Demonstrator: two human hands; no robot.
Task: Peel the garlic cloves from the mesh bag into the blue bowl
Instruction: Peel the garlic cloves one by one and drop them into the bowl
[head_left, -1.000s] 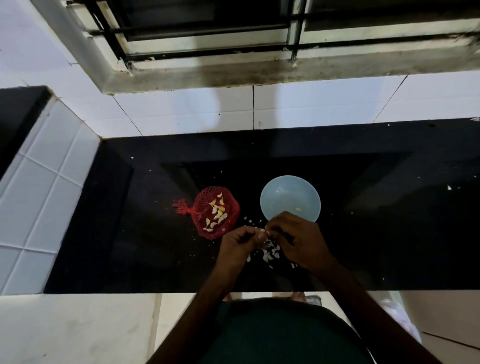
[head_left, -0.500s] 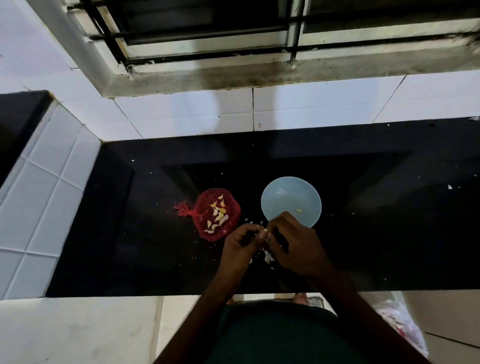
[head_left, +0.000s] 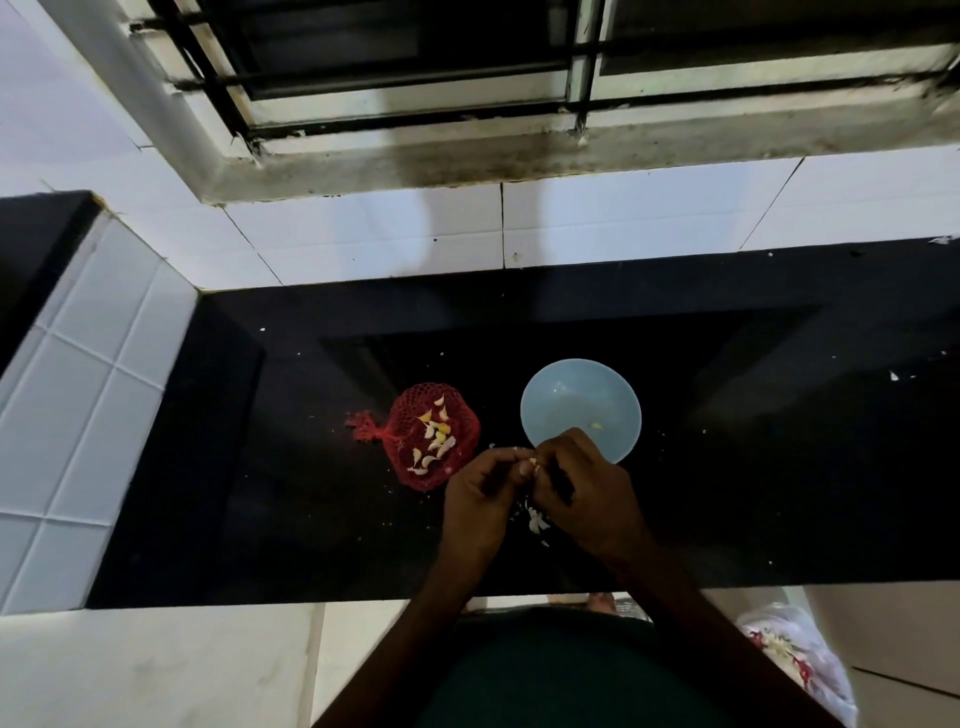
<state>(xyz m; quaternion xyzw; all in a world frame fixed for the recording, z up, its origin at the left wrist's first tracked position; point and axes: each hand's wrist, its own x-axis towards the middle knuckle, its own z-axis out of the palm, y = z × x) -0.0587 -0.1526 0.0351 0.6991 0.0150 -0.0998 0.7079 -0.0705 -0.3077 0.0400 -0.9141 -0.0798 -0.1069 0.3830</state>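
Pinching a small garlic clove (head_left: 532, 461) between their fingertips, the left hand (head_left: 480, 499) and the right hand (head_left: 587, 493) are meeting just in front of the blue bowl (head_left: 563, 400) in the head view. Both hands are curling their fingers narrowly round the clove, which is showing only as a pale speck between them. How much skin it is wearing cannot be told.

The bowl is sitting upright on the black countertop (head_left: 260, 467), and the right hand's knuckles are overlapping its near rim. Inside it one small yellowish piece (head_left: 596, 426), apparently a peeled clove, is lying close to the front wall.

The red mesh bag (head_left: 410, 410) is lying to the left of the bowl, apart from it, with its knotted tail pointing left. It is holding a loose scatter of pale and yellowish unpeeled cloves (head_left: 436, 441). The left hand is hovering just beside the bag's near right edge.

White scraps of garlic skin (head_left: 535, 519) are lying on the counter beneath and between the hands.

Behind the counter a white tiled wall (head_left: 623, 223) is rising to a barred window (head_left: 415, 78). At lower right a clear plastic bag (head_left: 795, 660) is lying below the counter's edge.
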